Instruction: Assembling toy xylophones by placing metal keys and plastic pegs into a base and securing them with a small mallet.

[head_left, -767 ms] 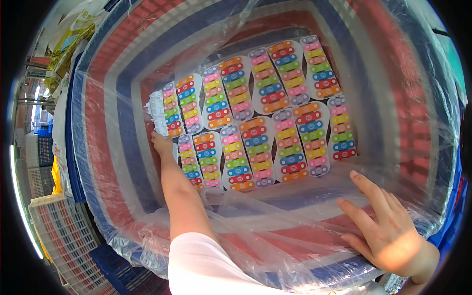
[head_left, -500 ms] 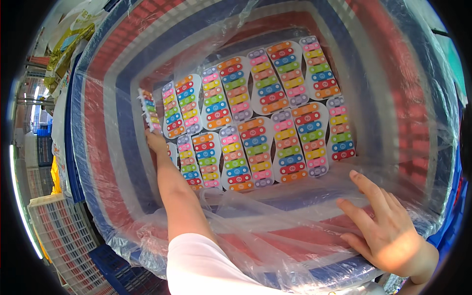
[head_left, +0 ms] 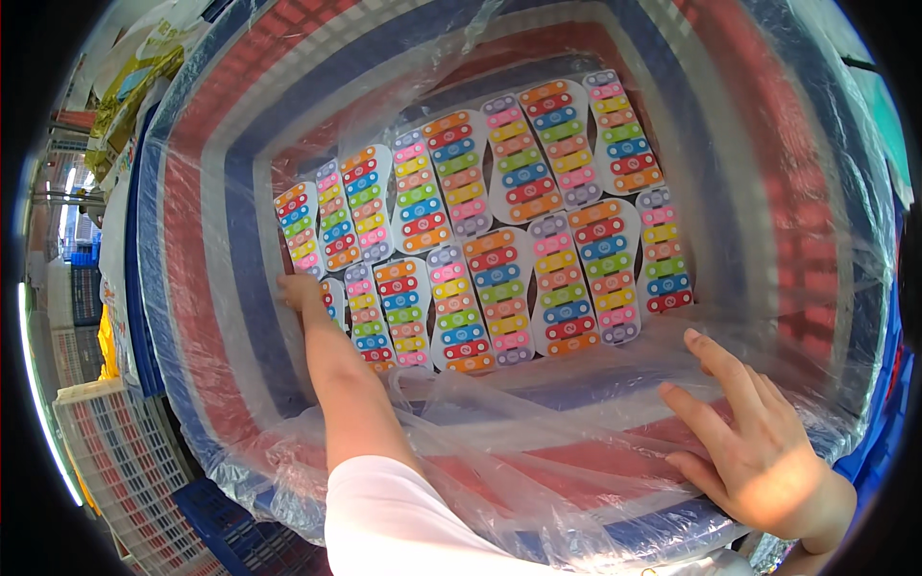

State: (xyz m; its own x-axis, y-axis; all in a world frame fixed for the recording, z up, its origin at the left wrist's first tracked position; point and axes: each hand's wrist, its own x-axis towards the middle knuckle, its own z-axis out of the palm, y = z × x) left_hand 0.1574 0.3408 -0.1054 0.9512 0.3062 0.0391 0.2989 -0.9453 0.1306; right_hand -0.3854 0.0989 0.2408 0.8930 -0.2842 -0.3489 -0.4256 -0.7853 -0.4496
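Just beyond the left hand (head_left: 303, 292), at the left end of the upper row, lies the end xylophone (head_left: 297, 228), its coloured bars facing up. The left hand is at the near end of this piece. Its fingers are partly hidden, so whether they pinch the edge or only rest against it cannot be told.

Directly right of the left hand, the lower-row end piece (head_left: 330, 300) shows only in part; the wrist and forearm cover some of it. Farther right of the left hand, the other xylophones (head_left: 497, 276) lie bars up in two close rows. The striped wall of the bin (head_left: 248, 221) stands left of the hand, and a clear liner (head_left: 567, 518) covers the walls and rim.

The right hand (head_left: 768, 451) is well to the right of the left hand and nearer the body, over the liner. Its fingers are spread and slightly bent, and it holds nothing.

Step in hand, as judged: seating the end xylophone in the upper row. The next move appears to call for checking that the piece sits flat against its neighbour, then clearing the fingers without lifting its edge or shifting the lower-row end piece.
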